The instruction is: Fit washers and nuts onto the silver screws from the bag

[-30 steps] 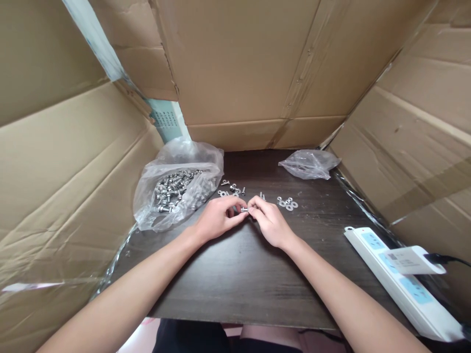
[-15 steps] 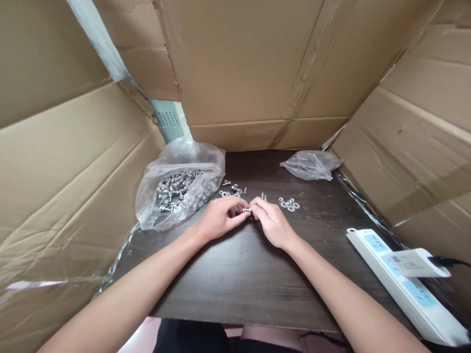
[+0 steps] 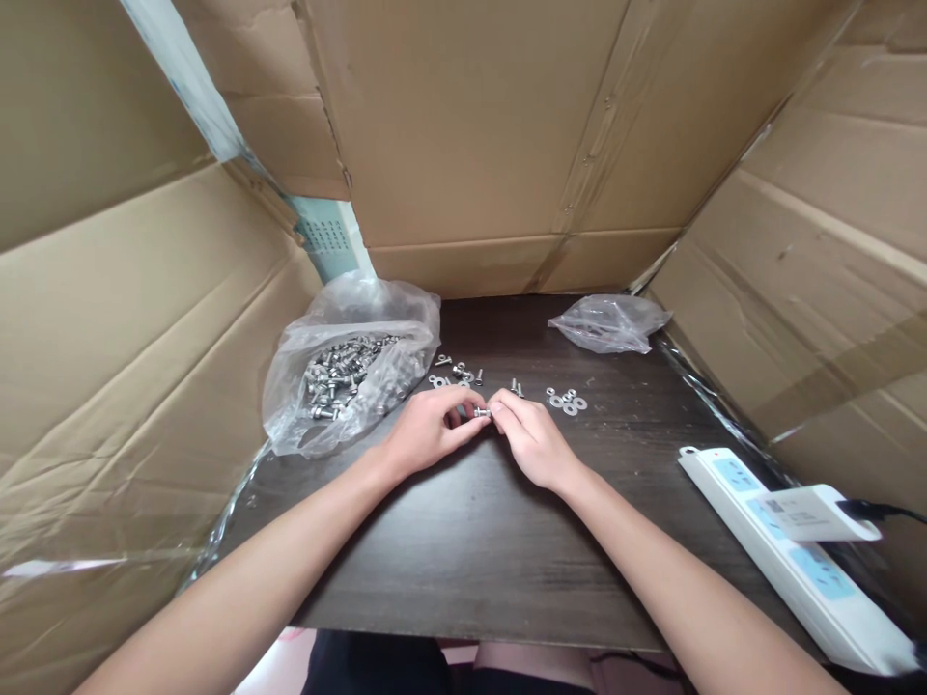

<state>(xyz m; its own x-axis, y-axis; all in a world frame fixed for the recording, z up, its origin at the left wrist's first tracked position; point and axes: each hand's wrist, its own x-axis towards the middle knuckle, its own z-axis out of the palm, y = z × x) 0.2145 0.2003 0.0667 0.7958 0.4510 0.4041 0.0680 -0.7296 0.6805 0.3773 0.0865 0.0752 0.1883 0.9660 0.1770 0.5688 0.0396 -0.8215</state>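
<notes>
Between my two hands, over the middle of the dark table, is a small metal bolt (image 3: 481, 413) lying sideways. My left hand (image 3: 435, 425) pinches it between thumb and fingers on its left side. The fingertips of my right hand (image 3: 532, 432) are closed on its right end, so that end is partly covered. Whether a nut or washer sits on the bolt is too small to tell. Just beyond my hands lie a few loose bolts (image 3: 517, 387). Several washers and nuts (image 3: 571, 401) rest to the right of them, with more small hardware (image 3: 459, 370) behind my left hand.
An open clear plastic bag (image 3: 290, 386) full of bolts stands at the back left. Another plastic bag (image 3: 612, 323) lies at the back right. A white power strip (image 3: 772, 560) with a plugged-in adapter runs along the right side. Cardboard walls (image 3: 470, 125) enclose the table.
Both hands keep their grip on the bolt, with only slight finger movement. The whole view has shifted a little; the loose hardware stays in place.
</notes>
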